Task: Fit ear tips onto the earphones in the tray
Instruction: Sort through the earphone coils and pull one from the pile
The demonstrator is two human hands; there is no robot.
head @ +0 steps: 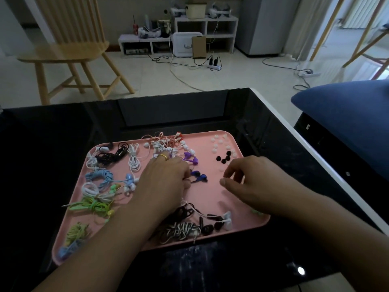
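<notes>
A pink tray [210, 163] lies on the black table and holds several coiled earphones in white, black, light blue, green, purple and dark blue. Loose white ear tips [219, 143] and black ear tips [224, 158] sit in its far right corner. My left hand [164, 180], with a gold ring, lies over the tray's middle, its fingertips at the cord of the dark blue earphones [199, 177]. My right hand [248, 180] hovers just right of them, thumb and forefinger close together; whether they pinch a tip I cannot tell.
The black glossy table [63, 144] has a white rim on its right side. A wooden chair [69, 49] stands beyond the far left edge. A blue cushion [347, 106] lies to the right. Low white shelves [179, 39] and floor cables are further back.
</notes>
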